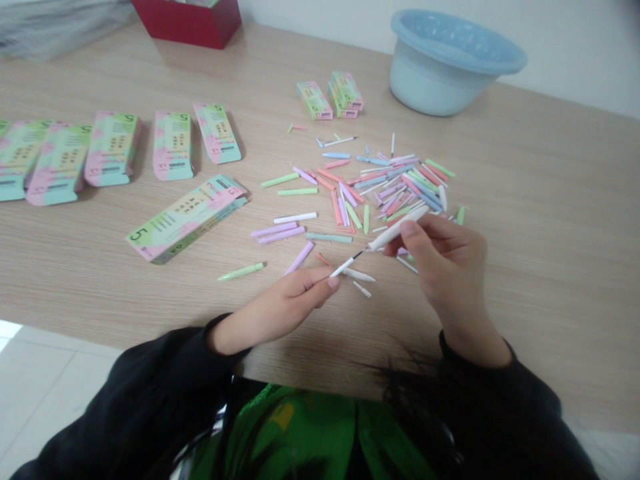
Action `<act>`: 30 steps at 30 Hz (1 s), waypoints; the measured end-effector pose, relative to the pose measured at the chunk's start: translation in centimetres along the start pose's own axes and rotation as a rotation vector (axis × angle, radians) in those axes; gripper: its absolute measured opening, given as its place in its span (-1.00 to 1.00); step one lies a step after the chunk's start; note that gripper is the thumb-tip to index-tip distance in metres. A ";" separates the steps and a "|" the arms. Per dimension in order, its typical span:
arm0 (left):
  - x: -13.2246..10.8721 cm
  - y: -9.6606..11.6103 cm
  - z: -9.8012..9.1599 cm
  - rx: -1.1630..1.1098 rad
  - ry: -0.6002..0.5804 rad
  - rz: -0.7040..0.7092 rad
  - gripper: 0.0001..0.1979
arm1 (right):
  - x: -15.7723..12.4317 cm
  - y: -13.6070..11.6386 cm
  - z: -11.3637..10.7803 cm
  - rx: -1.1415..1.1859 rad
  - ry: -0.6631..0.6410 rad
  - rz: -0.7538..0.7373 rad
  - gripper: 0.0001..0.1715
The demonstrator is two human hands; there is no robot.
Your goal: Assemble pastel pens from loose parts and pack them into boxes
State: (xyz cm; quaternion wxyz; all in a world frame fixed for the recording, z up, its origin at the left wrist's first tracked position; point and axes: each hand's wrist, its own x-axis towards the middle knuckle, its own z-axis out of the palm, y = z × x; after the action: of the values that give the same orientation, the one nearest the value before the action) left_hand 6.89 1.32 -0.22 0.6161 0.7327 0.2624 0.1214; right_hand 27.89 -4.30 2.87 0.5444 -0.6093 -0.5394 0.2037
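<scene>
The right hand [445,257] pinches a slim white plastic pen barrel [400,228]. The left hand [290,300] pinches a thin white refill [344,267] that meets the barrel's end. Pastel pen parts [380,183] lie scattered on the wooden table [550,233].

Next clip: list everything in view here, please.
table: one, light wood, fills view
basin: one, pale blue, far right
box: one, red, far edge
flat cartons: several, pastel, left row
long carton: one, pastel, left of centre
small packs: about three, pastel, by basin
pen parts: many, pastel and white, centre
left hand: one, fingers pinch thin white refill
right hand: one, fingers hold white barrel
</scene>
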 end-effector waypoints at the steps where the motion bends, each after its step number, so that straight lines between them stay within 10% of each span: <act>1: 0.0 0.0 0.0 -0.002 -0.003 0.003 -0.60 | 0.0 0.0 0.0 -0.004 -0.016 0.005 -0.72; 16: 0.6 -0.9 0.1 0.109 0.063 -0.040 -0.68 | -0.1 1.7 1.7 -0.014 -0.117 0.047 -0.71; 24: 0.8 -0.6 0.0 0.100 0.146 -0.046 -0.69 | 0.4 4.4 0.3 0.212 0.077 0.101 -0.83; 30: 0.3 -0.5 -0.5 -0.086 0.205 -0.059 -0.63 | 0.9 5.8 1.3 -0.266 -0.437 -0.118 -0.77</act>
State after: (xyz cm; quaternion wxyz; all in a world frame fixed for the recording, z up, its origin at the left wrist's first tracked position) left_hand 6.77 2.00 -0.64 0.6201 0.6813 0.3401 0.1887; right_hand 29.60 -1.94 -2.36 0.3411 -0.5846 -0.7007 0.2256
